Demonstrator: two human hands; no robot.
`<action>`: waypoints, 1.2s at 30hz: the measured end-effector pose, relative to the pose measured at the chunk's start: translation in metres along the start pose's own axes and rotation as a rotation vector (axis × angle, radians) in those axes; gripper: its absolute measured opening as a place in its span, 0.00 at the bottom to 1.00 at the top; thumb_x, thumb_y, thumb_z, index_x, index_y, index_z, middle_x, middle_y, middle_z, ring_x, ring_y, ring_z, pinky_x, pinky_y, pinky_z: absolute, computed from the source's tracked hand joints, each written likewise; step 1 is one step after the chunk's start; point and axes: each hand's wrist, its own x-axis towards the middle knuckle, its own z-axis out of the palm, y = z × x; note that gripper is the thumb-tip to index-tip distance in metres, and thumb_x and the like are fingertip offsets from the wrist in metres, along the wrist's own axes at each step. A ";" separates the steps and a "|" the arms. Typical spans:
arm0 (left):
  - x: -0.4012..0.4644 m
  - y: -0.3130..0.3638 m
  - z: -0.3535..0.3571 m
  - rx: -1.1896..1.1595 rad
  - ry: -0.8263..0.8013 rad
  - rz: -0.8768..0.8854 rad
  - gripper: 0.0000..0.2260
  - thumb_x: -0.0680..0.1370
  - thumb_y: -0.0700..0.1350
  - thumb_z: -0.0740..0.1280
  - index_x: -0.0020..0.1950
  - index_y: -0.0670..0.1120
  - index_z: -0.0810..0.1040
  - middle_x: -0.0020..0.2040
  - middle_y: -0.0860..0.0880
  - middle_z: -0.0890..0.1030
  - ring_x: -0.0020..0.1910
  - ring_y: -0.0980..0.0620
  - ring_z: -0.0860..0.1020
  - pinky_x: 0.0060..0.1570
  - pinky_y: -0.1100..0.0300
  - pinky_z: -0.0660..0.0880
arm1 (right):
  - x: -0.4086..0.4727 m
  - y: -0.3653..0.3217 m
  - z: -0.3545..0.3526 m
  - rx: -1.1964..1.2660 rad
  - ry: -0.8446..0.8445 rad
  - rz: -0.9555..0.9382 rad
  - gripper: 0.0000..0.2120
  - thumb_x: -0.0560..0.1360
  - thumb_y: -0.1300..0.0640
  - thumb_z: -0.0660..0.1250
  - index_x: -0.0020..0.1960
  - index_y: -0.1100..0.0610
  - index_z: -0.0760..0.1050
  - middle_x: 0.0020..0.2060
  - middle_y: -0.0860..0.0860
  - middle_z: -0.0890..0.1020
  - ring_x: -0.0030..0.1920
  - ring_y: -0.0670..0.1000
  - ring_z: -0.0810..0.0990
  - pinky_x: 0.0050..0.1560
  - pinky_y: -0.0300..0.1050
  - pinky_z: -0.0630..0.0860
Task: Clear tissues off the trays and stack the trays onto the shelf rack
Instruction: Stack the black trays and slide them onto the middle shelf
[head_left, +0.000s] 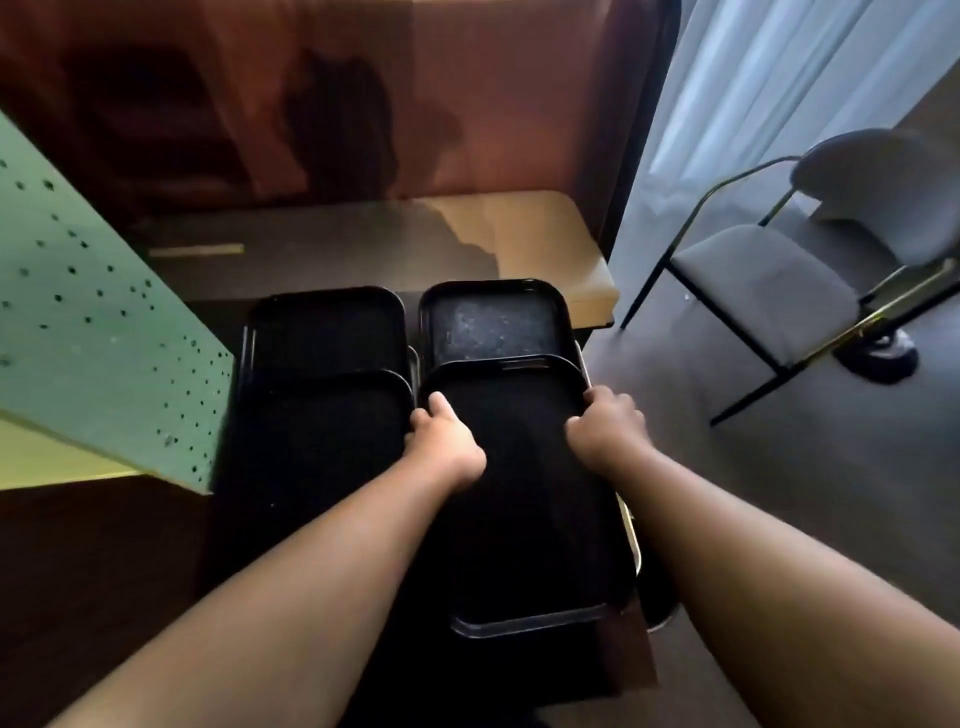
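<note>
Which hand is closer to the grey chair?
The right hand. It grips the black tray's right edge, on the side of the grey cushioned chair; the left hand grips the tray's left edge, farther away.

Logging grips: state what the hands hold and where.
Both hands grip one black tray: left hand on its left edge, right hand on its right edge.

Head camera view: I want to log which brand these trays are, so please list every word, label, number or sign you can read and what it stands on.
None can be read.
The held tray, gripped by the left hand and right hand, has a small raised mark at its far rim, too blurred to read.
The other trays and the green perforated panel show no text.
</note>
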 end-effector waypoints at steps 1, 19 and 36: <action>0.002 -0.009 0.010 0.002 -0.002 -0.028 0.37 0.78 0.44 0.66 0.81 0.45 0.48 0.77 0.42 0.60 0.73 0.39 0.67 0.70 0.47 0.70 | 0.002 0.015 0.010 0.007 0.000 0.053 0.27 0.79 0.53 0.62 0.77 0.54 0.67 0.72 0.59 0.70 0.72 0.63 0.69 0.69 0.56 0.71; 0.012 -0.035 0.031 -0.198 0.146 0.006 0.39 0.77 0.41 0.65 0.83 0.48 0.48 0.80 0.45 0.58 0.77 0.44 0.62 0.73 0.49 0.66 | 0.014 0.091 0.052 0.379 0.062 -0.016 0.13 0.86 0.50 0.57 0.50 0.55 0.76 0.43 0.51 0.81 0.46 0.57 0.80 0.50 0.55 0.76; 0.067 -0.011 -0.014 -0.276 0.176 0.111 0.34 0.78 0.42 0.64 0.83 0.46 0.54 0.79 0.45 0.65 0.78 0.44 0.61 0.72 0.50 0.65 | 0.094 0.005 0.024 0.332 0.087 -0.050 0.14 0.85 0.52 0.56 0.59 0.57 0.78 0.51 0.53 0.81 0.50 0.57 0.79 0.50 0.51 0.74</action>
